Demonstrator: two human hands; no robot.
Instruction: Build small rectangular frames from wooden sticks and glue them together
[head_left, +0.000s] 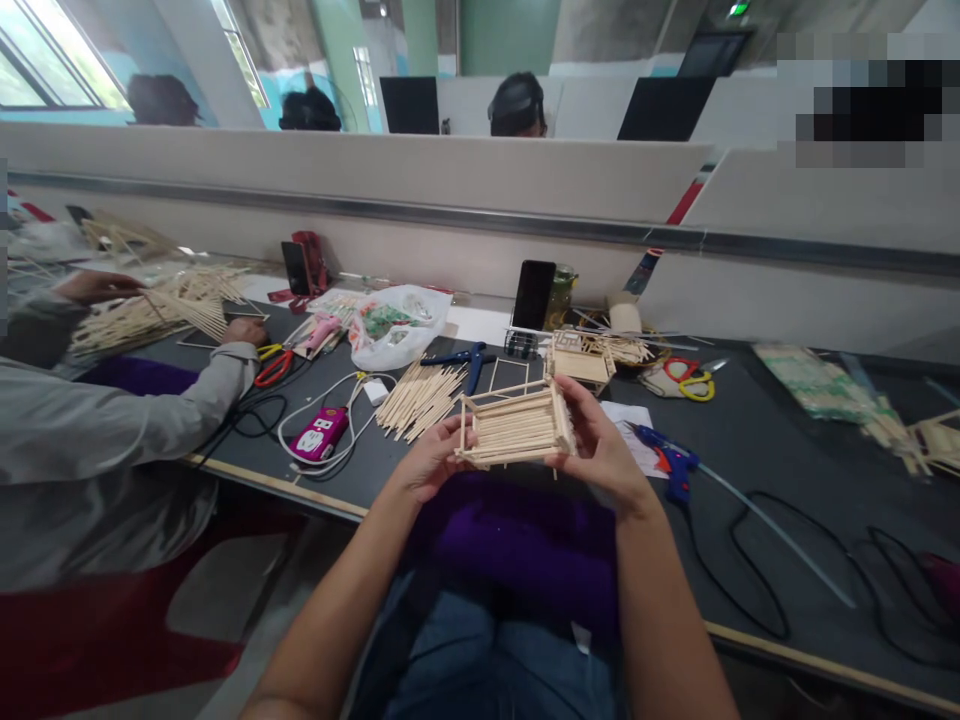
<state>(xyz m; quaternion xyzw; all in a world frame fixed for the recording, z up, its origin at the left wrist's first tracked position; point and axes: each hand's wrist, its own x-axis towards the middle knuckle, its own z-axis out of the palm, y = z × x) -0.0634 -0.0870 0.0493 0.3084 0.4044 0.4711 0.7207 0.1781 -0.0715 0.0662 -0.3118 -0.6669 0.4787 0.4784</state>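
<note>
Between my two hands is a small box-like frame built of thin wooden sticks [517, 425], held above the table's front edge. Its floor is a row of sticks side by side. My left hand [435, 460] grips its left end with the fingers at the corner. My right hand [596, 440] is closed round its right end, thumb low and fingers on top. Behind it stands another stick-built piece [585, 365]. A pile of loose wooden sticks [420, 398] lies left of my hands, and a blue glue gun [675, 465] rests to the right.
Scissors with red and yellow handles [688, 380], a phone [534, 295], a white plastic bag [401, 325] and a pink power socket [321, 433] lie about. Cables cross the dark table [750, 450]. At left, a co-worker's hand [246, 332] touches more sticks. A low partition [360, 170] runs behind.
</note>
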